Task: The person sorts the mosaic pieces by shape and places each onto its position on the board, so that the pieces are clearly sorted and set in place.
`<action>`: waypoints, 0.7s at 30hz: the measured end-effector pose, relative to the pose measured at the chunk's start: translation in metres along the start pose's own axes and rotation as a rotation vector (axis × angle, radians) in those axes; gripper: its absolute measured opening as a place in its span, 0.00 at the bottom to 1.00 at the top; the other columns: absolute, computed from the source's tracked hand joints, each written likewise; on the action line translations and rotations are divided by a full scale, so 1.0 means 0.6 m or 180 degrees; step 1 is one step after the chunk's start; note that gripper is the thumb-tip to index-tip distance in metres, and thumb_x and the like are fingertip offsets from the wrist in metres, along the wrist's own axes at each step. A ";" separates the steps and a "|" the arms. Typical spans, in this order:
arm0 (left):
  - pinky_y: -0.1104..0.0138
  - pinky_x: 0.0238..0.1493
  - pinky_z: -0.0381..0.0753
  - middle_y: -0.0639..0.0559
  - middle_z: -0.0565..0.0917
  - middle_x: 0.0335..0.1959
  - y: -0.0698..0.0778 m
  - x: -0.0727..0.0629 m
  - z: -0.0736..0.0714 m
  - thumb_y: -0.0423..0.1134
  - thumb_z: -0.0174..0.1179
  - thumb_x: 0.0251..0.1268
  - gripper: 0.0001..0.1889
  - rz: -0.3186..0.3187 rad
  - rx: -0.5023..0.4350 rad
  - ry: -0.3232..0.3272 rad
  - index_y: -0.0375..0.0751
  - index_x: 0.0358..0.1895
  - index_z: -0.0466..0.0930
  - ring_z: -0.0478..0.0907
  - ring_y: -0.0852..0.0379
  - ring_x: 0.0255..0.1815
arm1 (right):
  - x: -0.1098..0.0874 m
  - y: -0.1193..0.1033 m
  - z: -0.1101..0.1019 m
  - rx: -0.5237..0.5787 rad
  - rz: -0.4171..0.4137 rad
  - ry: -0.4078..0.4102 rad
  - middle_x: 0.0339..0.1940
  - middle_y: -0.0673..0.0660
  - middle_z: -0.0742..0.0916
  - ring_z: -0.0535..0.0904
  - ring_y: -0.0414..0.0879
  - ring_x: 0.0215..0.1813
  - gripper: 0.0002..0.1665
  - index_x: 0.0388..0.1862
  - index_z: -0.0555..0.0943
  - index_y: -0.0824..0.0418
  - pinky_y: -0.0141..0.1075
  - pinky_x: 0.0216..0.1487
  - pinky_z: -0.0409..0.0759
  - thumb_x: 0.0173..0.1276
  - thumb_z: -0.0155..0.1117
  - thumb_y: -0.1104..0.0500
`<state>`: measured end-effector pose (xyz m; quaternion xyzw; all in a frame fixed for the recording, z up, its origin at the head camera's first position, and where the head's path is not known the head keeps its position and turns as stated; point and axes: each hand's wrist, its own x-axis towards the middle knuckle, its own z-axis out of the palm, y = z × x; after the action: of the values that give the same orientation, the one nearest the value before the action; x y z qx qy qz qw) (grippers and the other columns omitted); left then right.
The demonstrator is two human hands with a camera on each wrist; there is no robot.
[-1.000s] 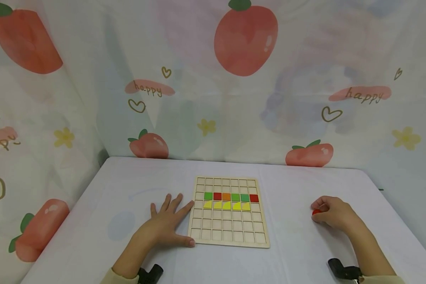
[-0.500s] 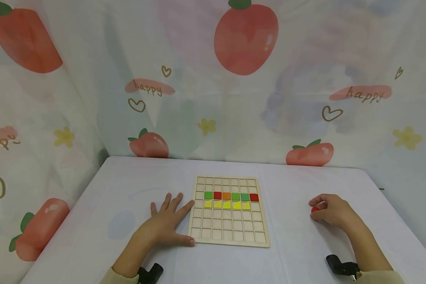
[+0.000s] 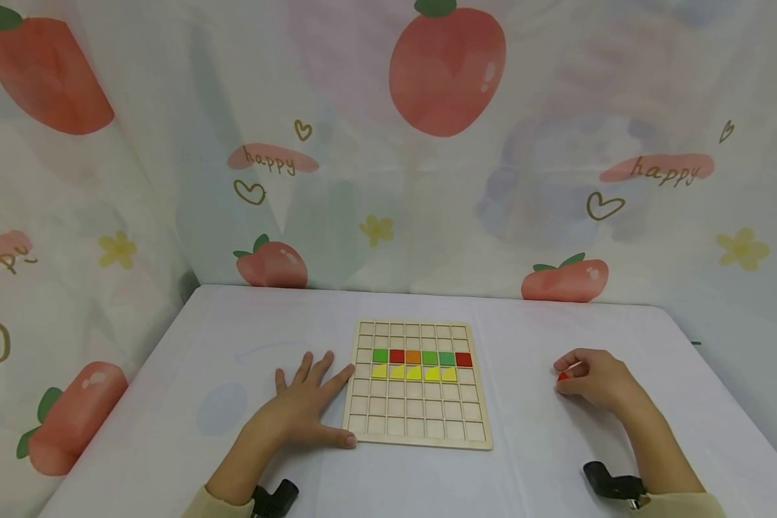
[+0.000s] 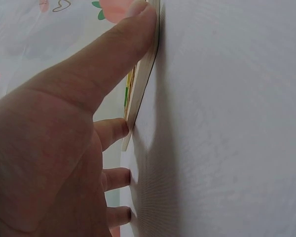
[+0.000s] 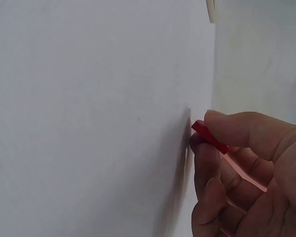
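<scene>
A wooden grid board (image 3: 404, 410) lies on the white table. One of its rows bears square tiles (image 3: 413, 357) in green, red and orange; the row just nearer holds several yellow triangles (image 3: 414, 373). Spread flat at the board's left edge, my left hand (image 3: 298, 414) touches it with thumb and index finger, as the left wrist view also shows. To the right, well apart from the board, my right hand (image 3: 598, 378) pinches a small flat red tile (image 5: 209, 137) between thumb and index finger. The fingers partly hide its shape.
White cloth covers the table (image 3: 518, 460). A printed curtain (image 3: 440, 216) with fruit and hearts stands behind and at the left. Each wrist wears a black camera mount, one by the left sleeve (image 3: 216, 506).
My right hand has moved slightly left toward the board, carrying the red tile, and its wrist has shifted with it. My left hand and the board have stayed in place.
</scene>
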<state>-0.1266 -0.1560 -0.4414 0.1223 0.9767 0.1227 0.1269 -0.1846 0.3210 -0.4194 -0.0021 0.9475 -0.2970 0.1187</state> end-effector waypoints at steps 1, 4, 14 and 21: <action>0.24 0.66 0.37 0.46 0.49 0.82 0.000 0.000 0.000 0.80 0.66 0.36 0.60 0.0001 -0.0008 -0.0002 0.66 0.79 0.55 0.37 0.34 0.82 | 0.001 -0.003 0.002 0.0024 -0.0013 0.0004 0.36 0.55 0.84 0.77 0.50 0.39 0.19 0.48 0.82 0.64 0.38 0.35 0.74 0.62 0.72 0.57; 0.24 0.66 0.37 0.46 0.49 0.82 0.000 0.001 0.000 0.80 0.66 0.36 0.60 0.0002 -0.0025 -0.0007 0.66 0.79 0.55 0.37 0.34 0.82 | 0.003 -0.010 0.008 0.0116 -0.0064 0.0017 0.36 0.55 0.84 0.77 0.50 0.39 0.19 0.49 0.81 0.65 0.38 0.36 0.75 0.63 0.71 0.57; 0.24 0.66 0.37 0.46 0.49 0.82 -0.001 0.001 0.000 0.80 0.65 0.35 0.60 0.0019 -0.0057 -0.0014 0.66 0.78 0.56 0.36 0.34 0.82 | 0.011 -0.034 0.032 0.0465 -0.0222 0.0070 0.36 0.57 0.85 0.79 0.47 0.34 0.17 0.52 0.80 0.67 0.35 0.32 0.79 0.67 0.66 0.60; 0.24 0.66 0.37 0.46 0.49 0.82 -0.001 0.001 -0.001 0.81 0.65 0.35 0.60 0.0017 -0.0058 -0.0009 0.66 0.78 0.56 0.36 0.34 0.82 | 0.013 -0.061 0.042 0.0635 -0.0222 0.0084 0.37 0.58 0.85 0.80 0.48 0.35 0.17 0.53 0.80 0.67 0.37 0.32 0.78 0.68 0.66 0.61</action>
<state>-0.1273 -0.1566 -0.4411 0.1240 0.9750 0.1318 0.1291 -0.1889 0.2762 -0.4208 -0.0193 0.9140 -0.3938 0.0954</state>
